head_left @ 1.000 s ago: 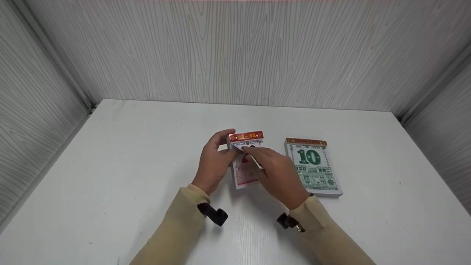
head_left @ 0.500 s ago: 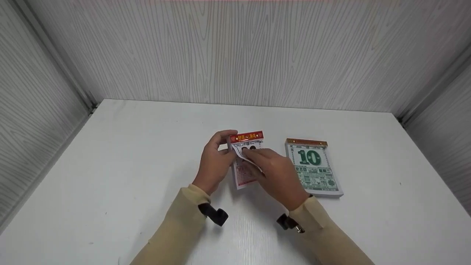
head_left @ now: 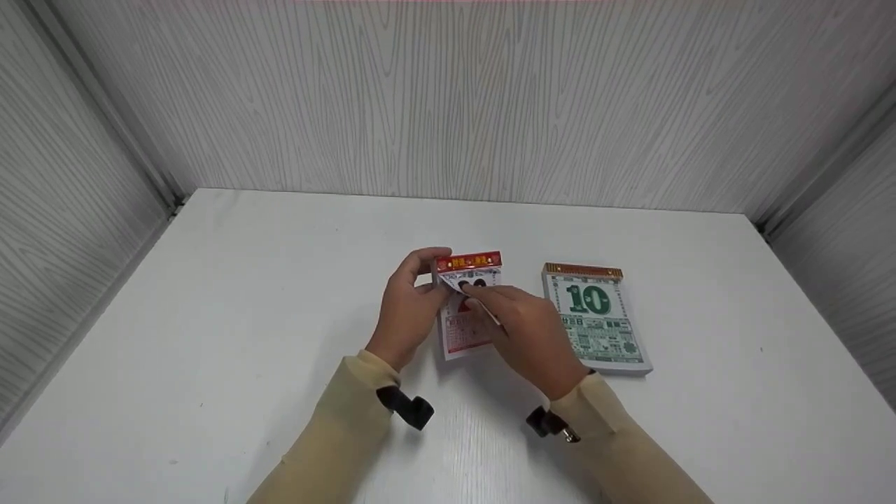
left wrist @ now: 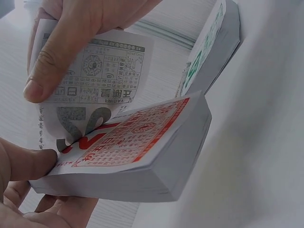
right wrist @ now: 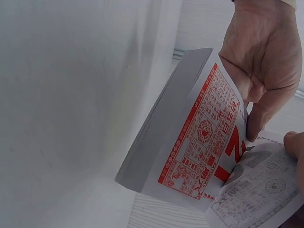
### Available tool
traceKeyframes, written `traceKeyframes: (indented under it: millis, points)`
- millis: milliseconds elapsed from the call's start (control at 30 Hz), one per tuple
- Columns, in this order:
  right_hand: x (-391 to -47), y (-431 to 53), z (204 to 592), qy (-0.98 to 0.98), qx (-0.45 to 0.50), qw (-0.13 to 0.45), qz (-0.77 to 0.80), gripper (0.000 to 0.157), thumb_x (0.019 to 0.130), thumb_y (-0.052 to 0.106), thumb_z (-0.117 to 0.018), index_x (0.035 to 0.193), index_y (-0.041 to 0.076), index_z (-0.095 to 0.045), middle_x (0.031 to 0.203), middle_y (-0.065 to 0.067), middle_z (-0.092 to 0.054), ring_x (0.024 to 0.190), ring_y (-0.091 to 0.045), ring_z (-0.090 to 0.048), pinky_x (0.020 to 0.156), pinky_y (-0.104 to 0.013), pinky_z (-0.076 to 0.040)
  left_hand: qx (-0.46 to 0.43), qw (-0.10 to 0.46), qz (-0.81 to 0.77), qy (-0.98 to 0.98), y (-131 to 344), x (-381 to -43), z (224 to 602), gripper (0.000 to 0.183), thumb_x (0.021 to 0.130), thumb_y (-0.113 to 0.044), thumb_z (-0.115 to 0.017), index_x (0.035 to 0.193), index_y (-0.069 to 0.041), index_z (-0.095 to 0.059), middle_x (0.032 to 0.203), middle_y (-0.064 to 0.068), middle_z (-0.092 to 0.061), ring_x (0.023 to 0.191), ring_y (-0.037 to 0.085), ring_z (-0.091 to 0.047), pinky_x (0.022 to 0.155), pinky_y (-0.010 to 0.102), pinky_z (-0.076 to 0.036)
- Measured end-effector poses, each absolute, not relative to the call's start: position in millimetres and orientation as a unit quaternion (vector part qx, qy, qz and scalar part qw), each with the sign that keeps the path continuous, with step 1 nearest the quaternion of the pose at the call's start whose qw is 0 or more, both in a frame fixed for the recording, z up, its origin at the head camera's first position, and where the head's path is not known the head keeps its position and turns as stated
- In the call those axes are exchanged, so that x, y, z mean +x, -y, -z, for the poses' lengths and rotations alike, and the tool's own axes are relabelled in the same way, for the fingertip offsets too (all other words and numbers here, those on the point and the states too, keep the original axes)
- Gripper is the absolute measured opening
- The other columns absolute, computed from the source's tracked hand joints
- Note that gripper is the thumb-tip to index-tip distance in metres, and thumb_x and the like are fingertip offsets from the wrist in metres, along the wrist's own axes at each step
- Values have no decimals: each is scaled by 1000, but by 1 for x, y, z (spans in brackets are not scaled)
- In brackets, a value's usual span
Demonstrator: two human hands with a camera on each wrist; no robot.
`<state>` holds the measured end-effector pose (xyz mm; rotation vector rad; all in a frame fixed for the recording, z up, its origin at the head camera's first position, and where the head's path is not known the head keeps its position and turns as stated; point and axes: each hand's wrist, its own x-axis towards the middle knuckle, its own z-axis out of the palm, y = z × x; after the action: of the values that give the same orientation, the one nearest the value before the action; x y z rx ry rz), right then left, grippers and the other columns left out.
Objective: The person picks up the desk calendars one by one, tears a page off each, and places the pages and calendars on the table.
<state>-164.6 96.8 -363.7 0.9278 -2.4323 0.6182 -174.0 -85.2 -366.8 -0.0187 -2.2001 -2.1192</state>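
A thick tear-off calendar with a red and gold header (head_left: 469, 262) is held tilted off the white table. My left hand (head_left: 409, 311) grips its left side, thumb on the front and fingers behind. My right hand (head_left: 528, 336) pinches a turned-up top sheet (left wrist: 114, 66), printed in black, between thumb and fingers. Under it shows a page with red print and a big red number (right wrist: 206, 135). In the left wrist view the sheet bends back but still meets the pad near the header end; whether it is torn there is hidden.
A second tear-off calendar (head_left: 595, 322), with a green 10 and an orange-gold header, lies flat on the white table (head_left: 210, 315) just right of my right hand. Grey wood-grain panels (head_left: 448, 98) stand at the back and both sides.
The turned-up sheet lifted wider half a second ago and now lies lower and narrower. The calendar's tilt has shifted slightly. Both hands keep nearly the same places.
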Motion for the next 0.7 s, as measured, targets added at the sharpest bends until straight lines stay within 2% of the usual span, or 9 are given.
traceKeyframes:
  millis: [333,467,700]
  points:
    - [-166,-98,364,883,331,225,-247,27,98,12,-71,125,10,-74,116,-6,-77,104,-21,-75,89,-30,-59,3,44,688,724,84,-175,366,38,99,-11,-66,136,-20,-62,132,2,-58,109,23,-69,94,36,-56]
    - [-167,-98,364,884,329,219,-248,26,101,15,-69,125,10,-74,115,-6,-77,102,-20,-75,87,-30,-59,-3,45,691,721,84,-175,366,40,99,-9,-63,138,-17,-62,132,4,-58,107,23,-69,94,36,-55]
    - [-166,-98,362,884,331,212,-253,26,105,20,-63,125,9,-74,113,-6,-78,103,-18,-75,87,-31,-59,-8,44,701,712,86,-173,366,41,97,-3,-59,135,-17,-63,130,5,-58,97,22,-67,89,34,-53]
